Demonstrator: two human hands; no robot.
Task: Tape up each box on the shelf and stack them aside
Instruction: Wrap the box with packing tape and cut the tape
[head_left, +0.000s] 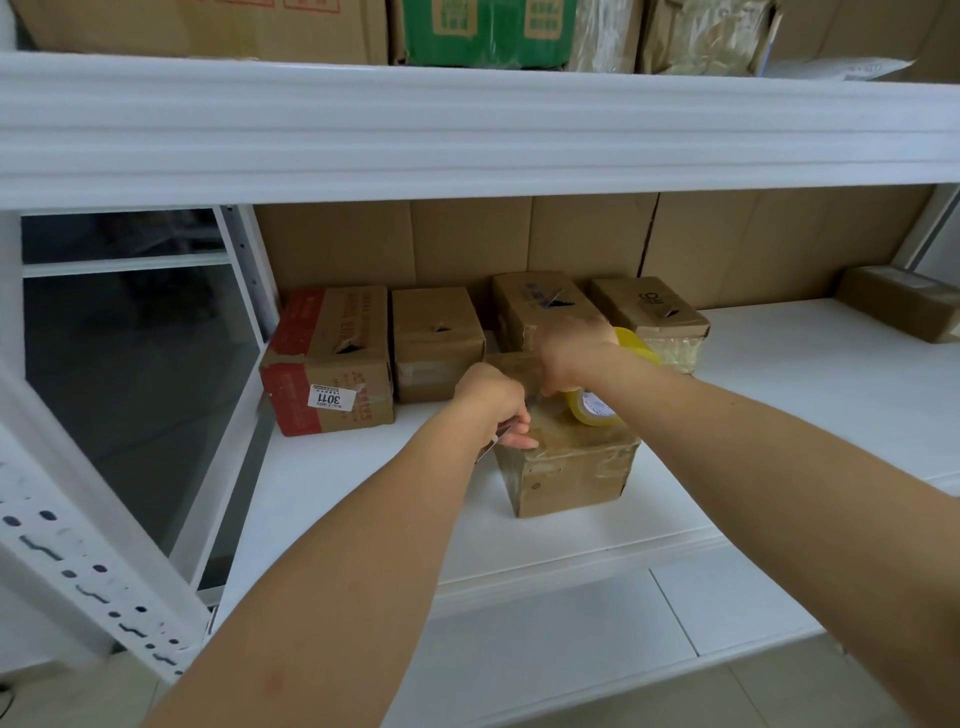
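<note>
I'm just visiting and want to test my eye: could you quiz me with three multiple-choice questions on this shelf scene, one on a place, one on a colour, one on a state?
1. Where is the tape roll?
A. on the floor
B. on top of the front box
C. on the upper shelf

2. What colour is the label side of the leftmost box?
A. red
B. blue
C. black

3. What is the left hand doing?
A. hanging idle
B. lying flat on the shelf
C. gripping a thin blade-like tool at the box top

Answers: 1 B, the roll sits on that box under the right hand. 2 A, red panels show there. 3 C, its fingers curl round the tool.
</note>
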